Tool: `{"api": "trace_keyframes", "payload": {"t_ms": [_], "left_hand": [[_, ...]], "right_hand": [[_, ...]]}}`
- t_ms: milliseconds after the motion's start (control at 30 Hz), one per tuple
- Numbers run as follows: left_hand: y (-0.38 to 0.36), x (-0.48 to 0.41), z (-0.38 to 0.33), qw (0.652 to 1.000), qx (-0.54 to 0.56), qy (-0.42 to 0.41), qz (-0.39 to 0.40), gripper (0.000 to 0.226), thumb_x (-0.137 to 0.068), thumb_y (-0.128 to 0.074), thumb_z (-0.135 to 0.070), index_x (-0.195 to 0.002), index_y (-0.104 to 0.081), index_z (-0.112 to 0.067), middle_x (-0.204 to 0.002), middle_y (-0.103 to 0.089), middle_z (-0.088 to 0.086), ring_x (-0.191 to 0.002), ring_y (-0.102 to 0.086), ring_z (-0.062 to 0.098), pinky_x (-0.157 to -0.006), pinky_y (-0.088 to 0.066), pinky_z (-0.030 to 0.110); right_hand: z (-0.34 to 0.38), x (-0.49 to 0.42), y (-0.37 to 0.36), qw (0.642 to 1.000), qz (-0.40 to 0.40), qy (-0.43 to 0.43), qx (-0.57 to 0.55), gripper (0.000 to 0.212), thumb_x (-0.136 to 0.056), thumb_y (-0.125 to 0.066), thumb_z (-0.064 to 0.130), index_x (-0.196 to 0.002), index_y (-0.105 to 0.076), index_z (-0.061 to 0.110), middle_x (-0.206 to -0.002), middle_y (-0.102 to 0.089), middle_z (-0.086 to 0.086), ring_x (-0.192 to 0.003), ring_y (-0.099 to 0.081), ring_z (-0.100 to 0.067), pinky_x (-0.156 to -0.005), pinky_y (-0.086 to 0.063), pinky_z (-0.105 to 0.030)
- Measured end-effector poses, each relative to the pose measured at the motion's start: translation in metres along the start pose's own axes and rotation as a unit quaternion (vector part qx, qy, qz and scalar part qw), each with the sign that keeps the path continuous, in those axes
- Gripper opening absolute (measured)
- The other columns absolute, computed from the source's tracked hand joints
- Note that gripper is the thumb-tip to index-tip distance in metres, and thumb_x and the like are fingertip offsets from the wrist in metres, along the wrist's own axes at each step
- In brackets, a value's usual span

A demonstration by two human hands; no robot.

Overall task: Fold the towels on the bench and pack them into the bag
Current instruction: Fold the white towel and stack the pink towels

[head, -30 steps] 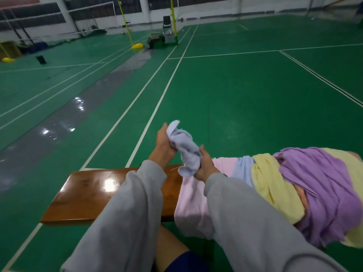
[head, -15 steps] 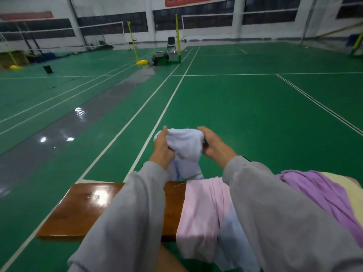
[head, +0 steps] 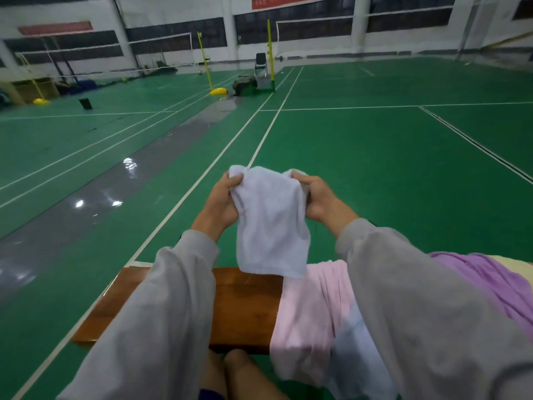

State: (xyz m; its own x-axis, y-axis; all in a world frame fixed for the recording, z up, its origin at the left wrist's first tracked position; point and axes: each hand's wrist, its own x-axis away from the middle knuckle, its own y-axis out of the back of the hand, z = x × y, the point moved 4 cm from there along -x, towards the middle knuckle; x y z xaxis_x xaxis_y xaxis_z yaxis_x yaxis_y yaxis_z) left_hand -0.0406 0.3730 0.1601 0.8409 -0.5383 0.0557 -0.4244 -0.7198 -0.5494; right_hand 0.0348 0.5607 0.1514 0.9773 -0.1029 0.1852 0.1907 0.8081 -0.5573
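While aloft, towel (head: 271,226) in curled grips (head: 222,202) (head: 315,197)

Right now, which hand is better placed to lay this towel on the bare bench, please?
Probably the left hand: the bench is bare below it; below the right hand a pink towel covers it.

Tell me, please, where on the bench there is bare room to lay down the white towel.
The bench is bare wood from its left end to the pink towel, partly hidden behind the left sleeve. Right of that it is crowded: the blue towel and purple towel cover it.
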Motion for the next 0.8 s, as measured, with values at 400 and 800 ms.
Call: {"api": "trace_keyframes", "payload": {"t_ms": [400,800], "left_hand": [[0.011,0.007,-0.035,0.992,0.053,-0.043,-0.110,0.065,-0.098,-0.042,-0.063,-0.113,-0.068,-0.006,-0.114,-0.073,0.020,-0.105,-0.071,0.036,-0.094,-0.056,0.048],[-0.032,0.053,0.018,0.942,-0.251,0.219,0.040,0.027,-0.103,-0.059,-0.027,-0.107,-0.070,-0.003,-0.117,-0.068,0.016,-0.095,-0.070,0.028,-0.083,-0.057,0.041]], "right_hand": [[0.031,0.008,-0.011,0.991,-0.041,0.091,-0.091,0.025,-0.085,-0.068,0.029,-0.092,-0.071,0.006,-0.091,-0.070,-0.015,-0.087,-0.068,-0.031,-0.086,-0.055,-0.037],[0.039,0.055,-0.043,0.997,-0.050,0.045,-0.041,0.033,-0.088,-0.067,0.022,-0.110,-0.066,-0.003,-0.099,-0.071,-0.020,-0.097,-0.067,-0.035,-0.108,-0.046,-0.049]]}}
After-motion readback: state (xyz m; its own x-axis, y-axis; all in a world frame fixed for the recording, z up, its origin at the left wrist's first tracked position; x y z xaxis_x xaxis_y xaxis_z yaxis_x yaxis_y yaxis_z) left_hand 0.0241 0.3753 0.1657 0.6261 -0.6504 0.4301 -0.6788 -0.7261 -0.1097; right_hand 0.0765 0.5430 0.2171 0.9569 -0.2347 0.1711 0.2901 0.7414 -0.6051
